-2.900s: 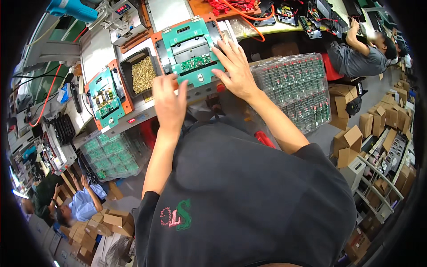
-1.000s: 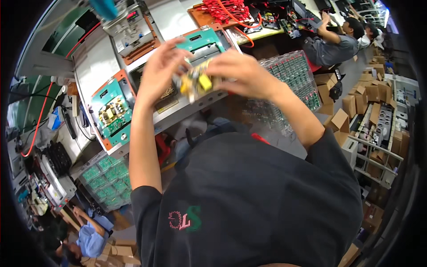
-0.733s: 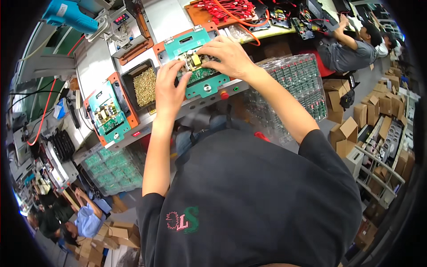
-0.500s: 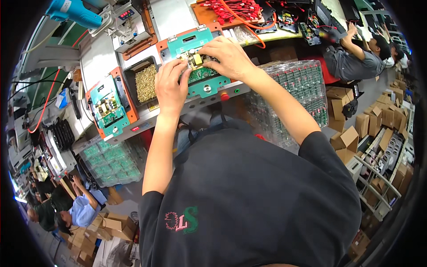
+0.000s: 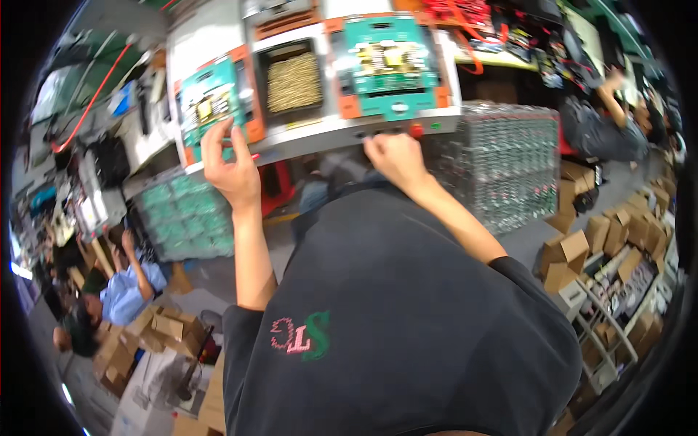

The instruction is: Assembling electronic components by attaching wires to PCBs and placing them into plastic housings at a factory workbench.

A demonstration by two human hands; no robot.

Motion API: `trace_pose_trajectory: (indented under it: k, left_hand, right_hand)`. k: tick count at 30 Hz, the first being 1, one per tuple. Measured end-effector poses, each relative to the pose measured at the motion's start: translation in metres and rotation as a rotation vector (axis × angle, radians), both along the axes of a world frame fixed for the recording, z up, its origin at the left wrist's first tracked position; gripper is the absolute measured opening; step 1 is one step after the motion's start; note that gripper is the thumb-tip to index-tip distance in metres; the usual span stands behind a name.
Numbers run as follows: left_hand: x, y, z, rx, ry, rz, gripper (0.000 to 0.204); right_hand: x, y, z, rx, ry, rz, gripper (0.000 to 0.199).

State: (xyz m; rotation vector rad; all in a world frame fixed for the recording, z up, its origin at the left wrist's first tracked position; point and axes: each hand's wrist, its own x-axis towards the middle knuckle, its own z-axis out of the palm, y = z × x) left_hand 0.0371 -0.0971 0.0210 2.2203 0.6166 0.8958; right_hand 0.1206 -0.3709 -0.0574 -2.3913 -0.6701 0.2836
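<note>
My left hand (image 5: 231,171) is beside the near edge of the left green fixture (image 5: 190,91), thumb and fingers apart, holding nothing that I can see. A circuit board (image 5: 209,107) with yellow parts lies in that fixture. My right hand (image 5: 398,158) is at the machine's front panel (image 5: 327,129), its fingers curled in with nothing visible in them. The fingertips are by a dark button, left of a red button (image 5: 416,130); whether they touch it I cannot tell. Above, another populated circuit board (image 5: 391,58) sits in the right green fixture (image 5: 398,107), free of both hands.
A dark bin of small brass-coloured parts (image 5: 294,81) stands between the fixtures. Wrapped stacks of circuit boards stand at the right (image 5: 509,163) and left (image 5: 185,218) below the bench. Red wires (image 5: 465,11) lie at the back. Open cardboard boxes (image 5: 563,254) and co-workers are farther out.
Both hands have left the board in the right fixture. The left moved left and down to the left fixture; the right came down to the front panel. My view has shifted.
</note>
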Motion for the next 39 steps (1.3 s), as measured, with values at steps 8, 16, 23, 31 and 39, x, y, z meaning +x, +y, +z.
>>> trace_pose_trajectory:
  k: [8,16,23,31,39]
  left_hand:
    - [-0.059,0.074,-0.029,0.268,0.253,-0.099,0.032]
    - [-0.042,0.096,-0.027,0.193,0.296,-0.266,0.027]
    - [-0.065,0.142,-0.010,0.346,0.114,-0.529,0.052]
    - [0.071,0.229,0.085,0.350,-0.260,-0.403,0.019]
    - [0.058,0.232,0.067,0.241,-0.381,-0.261,0.016]
  right_hand:
    - [-0.020,0.036,-0.006,-0.214,0.040,-0.198,0.037]
    - [-0.065,0.112,0.079,0.034,0.104,-0.131,0.028]
    - [-0.082,0.134,0.108,0.134,0.125,0.043,0.023]
    - [-0.018,0.219,0.121,0.248,-0.201,0.318,0.012]
    - [0.085,0.336,0.050,-0.272,-0.338,0.461,0.021]
